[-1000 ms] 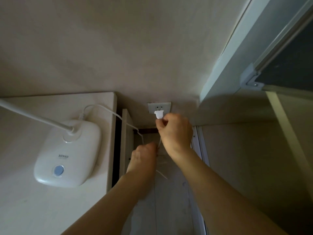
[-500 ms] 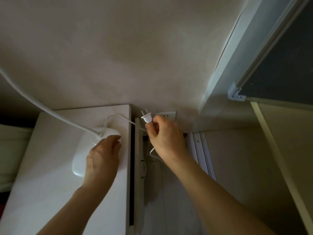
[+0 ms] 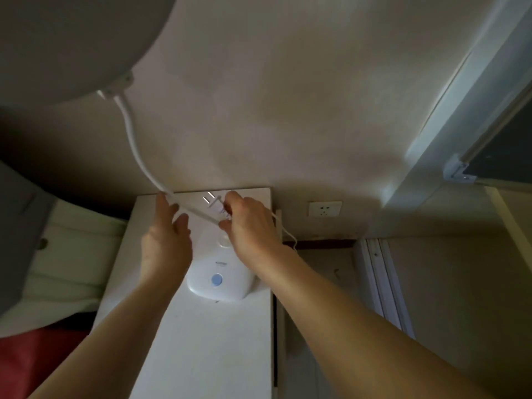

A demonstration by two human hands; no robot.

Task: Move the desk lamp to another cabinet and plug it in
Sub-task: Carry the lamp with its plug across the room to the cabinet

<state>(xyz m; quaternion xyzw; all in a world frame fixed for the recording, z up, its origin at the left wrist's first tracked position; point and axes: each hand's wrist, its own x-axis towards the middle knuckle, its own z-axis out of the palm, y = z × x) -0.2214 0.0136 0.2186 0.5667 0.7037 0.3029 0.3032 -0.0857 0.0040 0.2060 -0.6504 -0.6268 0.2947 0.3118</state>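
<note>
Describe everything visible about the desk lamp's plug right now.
The plug is small, white and looks like plastic, with two flat metal prongs pointing up and to the left. It is out of the wall socket, which sits empty to its right. The right hand pinches it by the fingertips above the lamp base. Its thin white cord trails from behind the hand down past the cabinet's right edge.

left hand (image 3: 168, 240) open, right hand (image 3: 250, 226) pinching
</note>
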